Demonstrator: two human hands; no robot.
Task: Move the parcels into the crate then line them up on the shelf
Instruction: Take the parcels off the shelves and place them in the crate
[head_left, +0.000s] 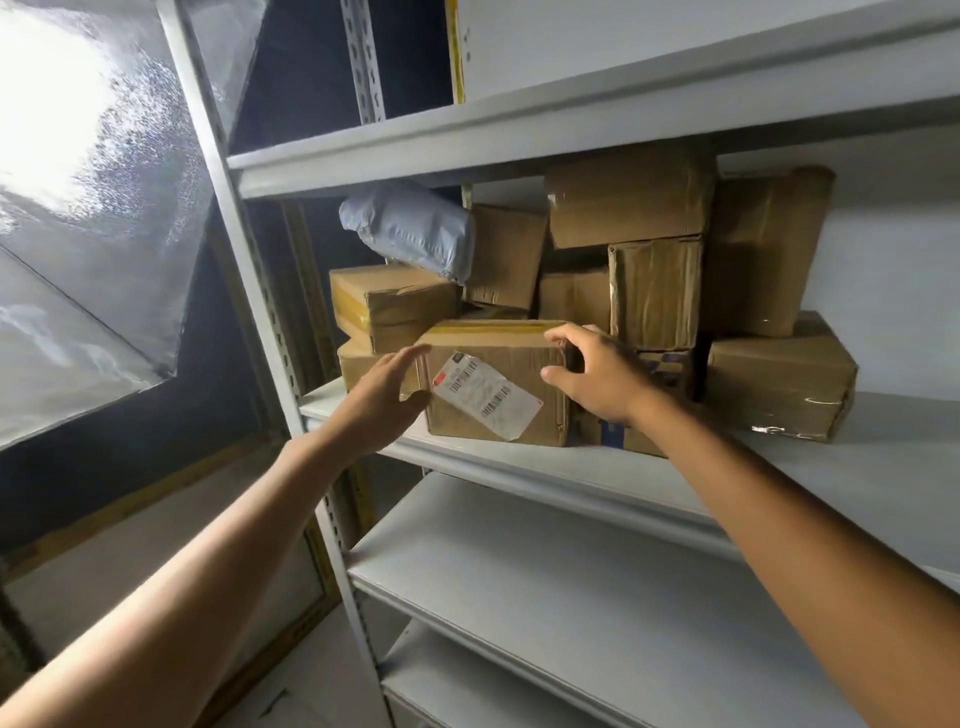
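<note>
The labelled box (519, 358) sits at the front edge of the middle shelf (571, 478), over toward the left. There's a white shipping label (488, 395) stuck on crooked across its face, but the print's way too small to read. The right hand (597, 376) grips the box's right end, fingers hooked over the top corner and thumb pressed on the front. The left hand (382, 400) is spread flat at the left edge with fingers straight. Honestly can't tell if it's touching the box or just shy of it, and it covers that corner anyway.

Behind the box is a jumble of brown parcels (654, 291) stacked nearly up to the shelf above, with a grey mailer bag (410, 228) lying on top at the left. A box with blue print (613, 434) is mostly hidden behind the right wrist. A taped box (779, 384) sits off to the right. The shiny sheeting (78, 156) on the left is blown out by glare.
</note>
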